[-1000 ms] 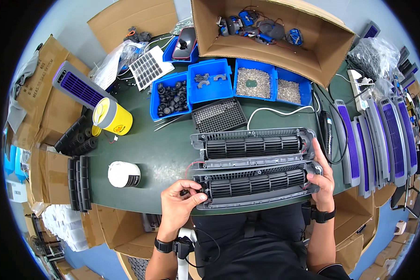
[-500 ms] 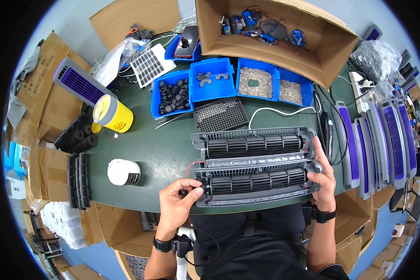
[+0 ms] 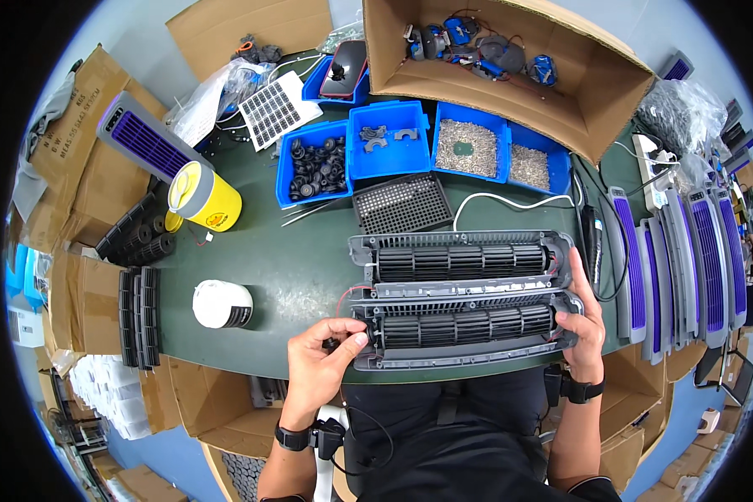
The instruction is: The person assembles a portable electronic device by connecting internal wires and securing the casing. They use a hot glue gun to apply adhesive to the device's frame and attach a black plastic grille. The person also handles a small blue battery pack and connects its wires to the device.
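Observation:
Two grey fan housings lie side by side in front of me, each with a long black slatted roller in it: the far housing (image 3: 468,289) and the near housing (image 3: 460,362). My left hand (image 3: 322,356) pinches at the left end of the near roller (image 3: 468,326). A small dark part shows under its fingers, too covered to make out. Around the right end of the near housing curls my right hand (image 3: 584,330), thumb on top and a finger stretched along the far housing's end. A thin red wire (image 3: 351,291) loops out by the left ends.
Behind the housings are a black perforated tray (image 3: 402,203) and a blue bin (image 3: 312,171) of black round parts. A white tub (image 3: 222,304) and a yellow canister (image 3: 213,201) stand left. Purple-grilled fan covers (image 3: 627,259) line the right; an open cardboard box (image 3: 510,92) sits at the back.
The whole view has shifted slightly. Both hands keep their places at the two ends of the near housing, with hardly any finger movement.

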`<act>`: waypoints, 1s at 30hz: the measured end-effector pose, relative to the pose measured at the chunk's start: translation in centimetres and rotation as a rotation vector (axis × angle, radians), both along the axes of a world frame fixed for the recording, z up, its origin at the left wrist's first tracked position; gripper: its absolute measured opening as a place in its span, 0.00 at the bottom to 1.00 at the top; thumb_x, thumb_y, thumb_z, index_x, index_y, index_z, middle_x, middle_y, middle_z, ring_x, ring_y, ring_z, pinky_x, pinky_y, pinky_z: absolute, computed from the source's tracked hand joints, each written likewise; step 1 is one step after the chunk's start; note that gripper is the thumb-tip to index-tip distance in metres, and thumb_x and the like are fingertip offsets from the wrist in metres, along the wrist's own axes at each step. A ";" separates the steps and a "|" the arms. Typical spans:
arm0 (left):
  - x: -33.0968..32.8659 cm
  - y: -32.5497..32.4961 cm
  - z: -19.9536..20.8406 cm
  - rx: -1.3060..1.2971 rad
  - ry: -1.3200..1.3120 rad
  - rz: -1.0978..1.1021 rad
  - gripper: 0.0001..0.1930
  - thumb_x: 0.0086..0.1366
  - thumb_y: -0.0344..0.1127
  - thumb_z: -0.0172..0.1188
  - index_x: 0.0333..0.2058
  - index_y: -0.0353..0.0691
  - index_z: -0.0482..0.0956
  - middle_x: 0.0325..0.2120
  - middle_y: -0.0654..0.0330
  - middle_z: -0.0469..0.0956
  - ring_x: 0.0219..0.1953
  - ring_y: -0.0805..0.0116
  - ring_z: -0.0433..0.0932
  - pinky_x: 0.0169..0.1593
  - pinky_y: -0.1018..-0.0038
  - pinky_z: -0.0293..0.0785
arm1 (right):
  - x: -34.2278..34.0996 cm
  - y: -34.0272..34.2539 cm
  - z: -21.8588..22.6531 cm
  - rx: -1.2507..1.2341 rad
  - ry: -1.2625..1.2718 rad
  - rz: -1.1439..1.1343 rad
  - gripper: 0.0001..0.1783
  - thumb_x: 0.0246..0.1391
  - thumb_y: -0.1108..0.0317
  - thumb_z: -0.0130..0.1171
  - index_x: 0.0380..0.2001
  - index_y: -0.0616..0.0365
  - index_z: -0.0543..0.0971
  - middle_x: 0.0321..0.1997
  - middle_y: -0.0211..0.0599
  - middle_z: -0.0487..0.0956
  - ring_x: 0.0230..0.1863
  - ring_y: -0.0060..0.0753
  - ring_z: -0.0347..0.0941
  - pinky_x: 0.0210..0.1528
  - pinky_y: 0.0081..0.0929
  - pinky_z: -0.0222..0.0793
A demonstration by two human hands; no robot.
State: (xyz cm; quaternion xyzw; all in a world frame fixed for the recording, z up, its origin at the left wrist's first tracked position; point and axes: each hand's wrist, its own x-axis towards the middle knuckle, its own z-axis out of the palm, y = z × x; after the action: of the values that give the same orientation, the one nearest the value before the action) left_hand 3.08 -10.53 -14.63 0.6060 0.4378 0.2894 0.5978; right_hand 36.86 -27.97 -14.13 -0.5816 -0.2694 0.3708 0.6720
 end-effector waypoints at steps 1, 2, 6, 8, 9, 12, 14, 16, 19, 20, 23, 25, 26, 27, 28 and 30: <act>-0.1 0.0 0.1 -0.003 -0.001 -0.003 0.07 0.66 0.23 0.71 0.43 0.31 0.87 0.34 0.64 0.84 0.33 0.80 0.77 0.38 0.81 0.74 | 0.0 0.0 0.1 -0.006 0.002 0.000 0.59 0.36 0.68 0.58 0.79 0.67 0.56 0.74 0.53 0.71 0.71 0.39 0.69 0.77 0.29 0.54; -0.1 0.0 0.1 -0.006 -0.003 -0.006 0.07 0.66 0.23 0.71 0.42 0.31 0.87 0.34 0.64 0.85 0.33 0.80 0.77 0.38 0.80 0.74 | -0.1 0.0 0.1 -0.007 -0.002 -0.005 0.60 0.36 0.68 0.58 0.79 0.67 0.56 0.73 0.53 0.71 0.71 0.39 0.70 0.76 0.29 0.54; -0.1 -0.3 -0.1 0.036 0.012 -0.002 0.08 0.66 0.22 0.70 0.43 0.34 0.89 0.35 0.64 0.85 0.34 0.79 0.76 0.40 0.80 0.75 | -0.1 0.0 0.2 -0.009 0.014 -0.003 0.60 0.36 0.68 0.58 0.79 0.67 0.56 0.72 0.53 0.72 0.68 0.38 0.72 0.75 0.28 0.57; 0.1 -0.1 0.1 0.121 0.035 -0.022 0.08 0.66 0.22 0.70 0.43 0.35 0.89 0.36 0.61 0.86 0.35 0.78 0.78 0.40 0.79 0.76 | -0.1 0.1 0.3 -0.009 0.022 0.002 0.60 0.36 0.68 0.58 0.79 0.67 0.55 0.72 0.53 0.72 0.68 0.38 0.73 0.74 0.27 0.58; 0.2 0.0 0.1 0.160 0.052 -0.040 0.08 0.66 0.23 0.70 0.43 0.35 0.89 0.36 0.60 0.86 0.35 0.77 0.79 0.40 0.78 0.76 | -0.1 0.1 0.3 -0.010 0.021 0.006 0.60 0.36 0.68 0.58 0.79 0.66 0.55 0.72 0.53 0.72 0.68 0.38 0.73 0.74 0.27 0.58; 0.3 0.2 0.2 0.249 0.083 -0.078 0.07 0.66 0.23 0.69 0.43 0.35 0.90 0.37 0.57 0.87 0.37 0.73 0.82 0.41 0.77 0.77 | -0.1 0.1 0.3 -0.007 0.023 0.010 0.60 0.36 0.68 0.58 0.79 0.66 0.55 0.72 0.53 0.72 0.69 0.38 0.72 0.74 0.28 0.58; 0.4 0.2 0.2 0.271 0.075 -0.079 0.07 0.66 0.23 0.69 0.42 0.35 0.90 0.38 0.56 0.87 0.38 0.72 0.83 0.41 0.76 0.78 | -0.1 0.3 0.4 0.006 0.029 0.003 0.60 0.36 0.68 0.58 0.79 0.67 0.55 0.73 0.53 0.71 0.69 0.39 0.72 0.74 0.28 0.58; 0.5 -0.1 0.1 0.249 0.071 -0.051 0.07 0.67 0.23 0.68 0.42 0.34 0.89 0.38 0.57 0.87 0.37 0.74 0.82 0.41 0.76 0.78 | -0.3 0.2 0.4 -0.005 0.040 -0.007 0.60 0.36 0.68 0.58 0.79 0.67 0.54 0.73 0.54 0.71 0.70 0.39 0.71 0.75 0.28 0.58; 0.4 -0.7 -0.3 0.175 0.042 -0.004 0.06 0.69 0.24 0.67 0.42 0.33 0.89 0.37 0.59 0.86 0.35 0.78 0.80 0.39 0.78 0.76 | -0.2 0.2 0.2 -0.005 0.038 -0.014 0.61 0.36 0.68 0.58 0.79 0.67 0.54 0.73 0.54 0.71 0.70 0.40 0.71 0.75 0.29 0.57; 0.4 -0.9 -0.4 0.142 0.031 0.012 0.05 0.69 0.24 0.67 0.42 0.32 0.88 0.37 0.60 0.86 0.34 0.80 0.79 0.38 0.79 0.75 | -0.1 0.2 0.1 -0.003 0.036 -0.016 0.61 0.36 0.69 0.58 0.79 0.68 0.54 0.73 0.54 0.71 0.70 0.40 0.71 0.75 0.29 0.57; 0.0 -0.9 -0.2 0.037 0.081 -0.010 0.07 0.70 0.23 0.67 0.45 0.29 0.86 0.37 0.62 0.84 0.37 0.80 0.77 0.42 0.80 0.74 | 0.1 0.1 0.2 -0.002 0.037 -0.002 0.60 0.36 0.69 0.59 0.79 0.67 0.55 0.73 0.54 0.71 0.70 0.40 0.71 0.75 0.29 0.57; 0.2 -1.0 0.2 0.014 0.093 -0.006 0.07 0.70 0.24 0.67 0.45 0.29 0.85 0.36 0.64 0.84 0.36 0.81 0.76 0.41 0.81 0.74 | 0.1 0.1 0.1 0.001 0.040 -0.003 0.60 0.36 0.69 0.59 0.79 0.67 0.55 0.73 0.55 0.71 0.70 0.40 0.71 0.75 0.29 0.57; 0.2 -1.1 0.3 0.003 0.098 -0.005 0.07 0.70 0.24 0.67 0.45 0.29 0.85 0.35 0.65 0.83 0.35 0.82 0.76 0.40 0.81 0.73 | 0.1 0.1 0.0 0.002 0.041 -0.003 0.60 0.36 0.69 0.59 0.79 0.67 0.55 0.73 0.55 0.71 0.70 0.40 0.71 0.75 0.29 0.57; 0.2 -1.1 0.3 0.009 0.102 -0.006 0.06 0.70 0.24 0.67 0.44 0.29 0.85 0.35 0.65 0.83 0.35 0.82 0.76 0.40 0.81 0.73 | 0.1 0.1 0.1 0.000 0.044 0.001 0.60 0.36 0.69 0.59 0.79 0.67 0.55 0.73 0.55 0.71 0.70 0.40 0.71 0.75 0.29 0.57; 0.1 -1.1 0.3 0.016 0.105 -0.007 0.06 0.70 0.23 0.67 0.44 0.29 0.85 0.35 0.65 0.84 0.35 0.82 0.76 0.39 0.81 0.74 | 0.0 0.2 0.3 -0.002 0.047 0.005 0.60 0.36 0.69 0.59 0.79 0.67 0.55 0.73 0.55 0.71 0.70 0.40 0.71 0.75 0.29 0.57; 0.1 -1.1 0.1 0.017 0.059 0.001 0.06 0.69 0.23 0.67 0.44 0.30 0.85 0.35 0.65 0.84 0.34 0.82 0.76 0.39 0.81 0.74 | 0.0 0.2 0.3 -0.001 0.049 0.002 0.60 0.36 0.69 0.59 0.79 0.66 0.55 0.73 0.54 0.71 0.70 0.40 0.71 0.75 0.30 0.57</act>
State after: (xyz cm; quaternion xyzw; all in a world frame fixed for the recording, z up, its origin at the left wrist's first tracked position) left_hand 3.23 -11.62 -14.52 0.6190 0.4534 0.2754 0.5791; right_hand 36.82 -27.77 -13.87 -0.5724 -0.2530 0.3858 0.6778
